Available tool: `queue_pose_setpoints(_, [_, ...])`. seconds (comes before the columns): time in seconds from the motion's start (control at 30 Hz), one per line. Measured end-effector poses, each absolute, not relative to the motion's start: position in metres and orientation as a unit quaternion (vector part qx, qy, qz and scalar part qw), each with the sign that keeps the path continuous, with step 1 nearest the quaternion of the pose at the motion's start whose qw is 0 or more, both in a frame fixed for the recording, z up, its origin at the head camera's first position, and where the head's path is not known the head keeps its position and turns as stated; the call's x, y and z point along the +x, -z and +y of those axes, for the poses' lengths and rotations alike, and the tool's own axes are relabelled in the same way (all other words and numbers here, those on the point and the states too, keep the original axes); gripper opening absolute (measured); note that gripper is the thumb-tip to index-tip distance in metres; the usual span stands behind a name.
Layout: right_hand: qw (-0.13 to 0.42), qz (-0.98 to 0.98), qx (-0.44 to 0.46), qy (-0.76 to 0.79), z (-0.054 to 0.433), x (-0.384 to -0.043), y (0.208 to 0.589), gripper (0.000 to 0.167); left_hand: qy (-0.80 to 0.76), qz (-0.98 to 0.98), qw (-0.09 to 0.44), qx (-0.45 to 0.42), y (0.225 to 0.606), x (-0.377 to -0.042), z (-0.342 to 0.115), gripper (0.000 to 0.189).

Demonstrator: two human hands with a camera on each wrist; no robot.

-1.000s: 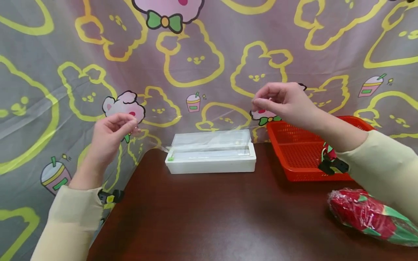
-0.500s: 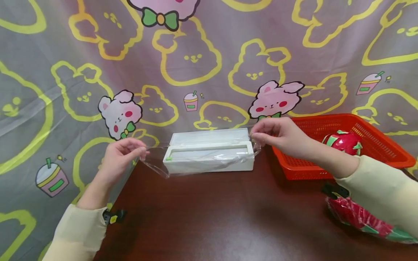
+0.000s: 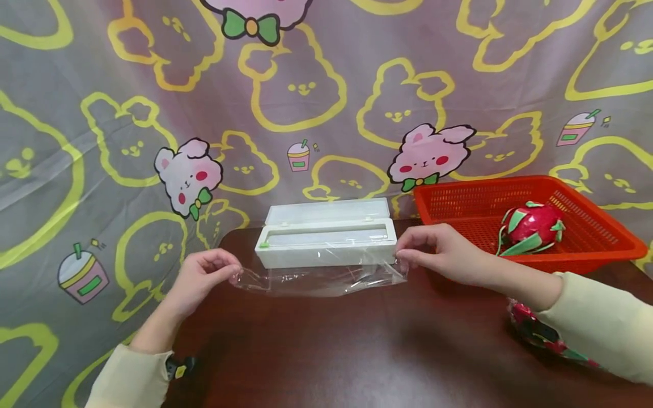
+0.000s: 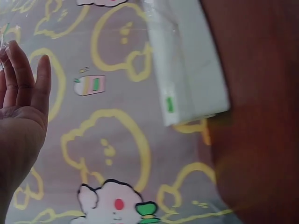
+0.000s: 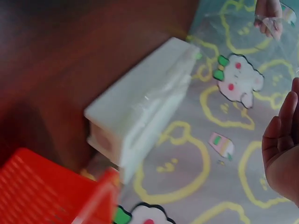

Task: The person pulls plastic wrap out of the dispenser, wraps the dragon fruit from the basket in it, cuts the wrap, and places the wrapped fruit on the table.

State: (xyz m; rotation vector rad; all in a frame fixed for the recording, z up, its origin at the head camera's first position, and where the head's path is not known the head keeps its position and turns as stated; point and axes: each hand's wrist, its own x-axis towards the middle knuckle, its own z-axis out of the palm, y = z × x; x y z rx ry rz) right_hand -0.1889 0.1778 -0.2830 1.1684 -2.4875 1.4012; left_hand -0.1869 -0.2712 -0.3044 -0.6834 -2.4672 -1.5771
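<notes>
A sheet of clear plastic wrap [image 3: 316, 281] hangs stretched between both hands, in front of a white cling film dispenser [image 3: 301, 258] whose lid stands up at the back. My left hand [image 3: 201, 277] pinches the wrap's left corner between thumb and fingers. At the other corner my right hand [image 3: 441, 252] pinches it, just right of the dispenser. In the left wrist view the left hand [image 4: 23, 88] shows at the left edge, with the dispenser [image 4: 191, 60] at the top. The right wrist view has the right hand [image 5: 282, 144] at its right edge.
A red plastic basket [image 3: 602, 221] at the right holds a dragon fruit [image 3: 533, 226]. Beside the right sleeve lies a wrapped dragon fruit [image 3: 528, 326], partly hidden. Behind the brown table [image 3: 326, 351] hangs a cartoon-patterned cloth [image 3: 336, 85].
Both hands have come down from above the dispenser, the right one most, bringing the wrap lower and in front of it. The basket's dragon fruit has come into full view.
</notes>
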Motion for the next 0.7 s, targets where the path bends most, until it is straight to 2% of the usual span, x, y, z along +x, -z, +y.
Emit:
queue_pose_setpoints(0.33, [-0.041,-0.825,0.352,-0.441,0.182,-0.185,0.318,0.01,0.522,-0.826,0.017,-0.214,0.337,-0.177,-0.279,0.006])
queue_pose_setpoints(0.5, [-0.081,-0.816,0.353,-0.45,0.183,-0.181,0.335,0.009,0.529,-0.814,-0.055,-0.234,0.347,-0.174,-0.283,0.007])
queue_pose_setpoints(0.7, [-0.101,-0.774,0.416,-0.466,0.184,-0.176,0.362,0.006,0.535,-0.783,-0.144,-0.283,0.362,-0.173,-0.288,0.005])
